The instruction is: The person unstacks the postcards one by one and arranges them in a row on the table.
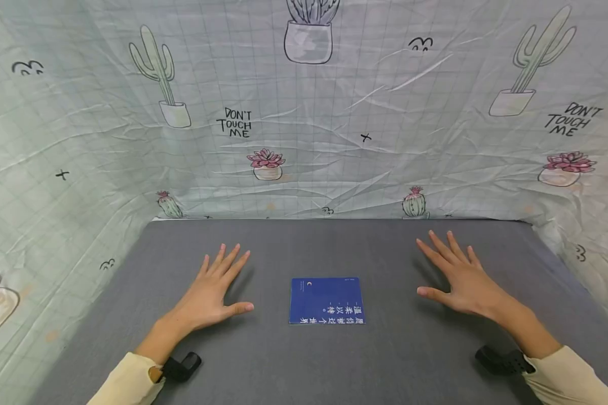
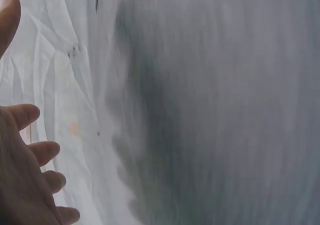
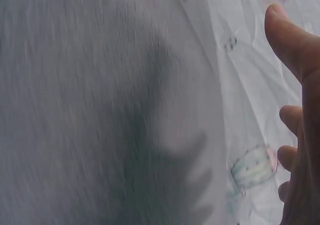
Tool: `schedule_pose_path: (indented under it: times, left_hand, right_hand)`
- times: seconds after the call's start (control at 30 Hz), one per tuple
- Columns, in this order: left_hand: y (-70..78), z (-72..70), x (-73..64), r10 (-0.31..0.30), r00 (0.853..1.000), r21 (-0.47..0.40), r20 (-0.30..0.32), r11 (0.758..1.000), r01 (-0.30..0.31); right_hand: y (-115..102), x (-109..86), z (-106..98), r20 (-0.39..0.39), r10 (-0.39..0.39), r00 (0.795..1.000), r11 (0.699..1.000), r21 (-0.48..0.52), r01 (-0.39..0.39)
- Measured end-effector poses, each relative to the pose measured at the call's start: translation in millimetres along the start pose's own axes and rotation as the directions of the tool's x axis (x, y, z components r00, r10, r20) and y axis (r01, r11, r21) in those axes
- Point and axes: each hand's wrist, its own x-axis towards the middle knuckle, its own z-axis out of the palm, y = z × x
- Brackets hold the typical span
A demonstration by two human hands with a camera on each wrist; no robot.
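A flat blue booklet (image 1: 326, 301) with white characters and a small crescent on its cover lies on the grey table between the two hands. To its left, my left hand (image 1: 210, 295) hovers palm down with fingers spread and thumb pointing toward the booklet. On the other side my right hand (image 1: 461, 281) is held the same way, its fingers fanned out. Neither hand touches the booklet or holds anything. Both wrist views show spread fingers, the left hand (image 2: 30, 170) and the right hand (image 3: 300, 110), with their shadows on the tabletop below.
The grey table (image 1: 329, 365) reaches back to a hanging cloth (image 1: 329, 124) printed with cacti and words. This cloth also encloses the left and right sides. Black wrist cameras sit at both cuffs, the left one (image 1: 182, 367) and the right one (image 1: 501, 360).
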Motion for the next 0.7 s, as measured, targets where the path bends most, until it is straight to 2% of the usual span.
schedule_pose_path:
  times: [0.3,0.47,0.7]
  left_hand:
    - [31.2,15.2,5.4,0.07,0.998,-0.127,-0.002,0.989,-0.07]
    - [44.0,22.3,7.7,0.069,0.998,-0.228,0.004,0.972,-0.066]
    - [55.1,30.6,11.8,0.071,0.997,-0.326,0.021,0.943,-0.061]
  right_hand:
    - [-31,6.2,21,-0.037,-0.106,0.994,0.989,0.103,0.109]
    - [-46,11.4,32,-0.048,-0.164,0.985,0.971,0.166,0.17]
    - [-62,19.6,45,0.007,-0.191,0.982,0.951,0.251,0.184]
